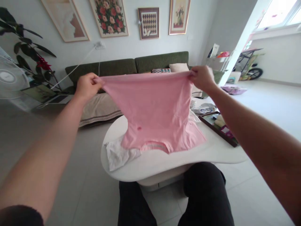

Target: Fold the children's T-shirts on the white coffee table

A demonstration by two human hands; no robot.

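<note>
4 framed pictures (148,23) hung on the wall (131,47) above a green sofa (162,58), where a patterned cushion (161,70) lay beside a cream pillow (179,67). At the left, a fan (9,77) stood near a leafy plant (30,52). A dark-rimmed tray (217,132) held small items (219,121) at the right; beyond were a rack (219,59) and a black wheel (255,73).
</note>
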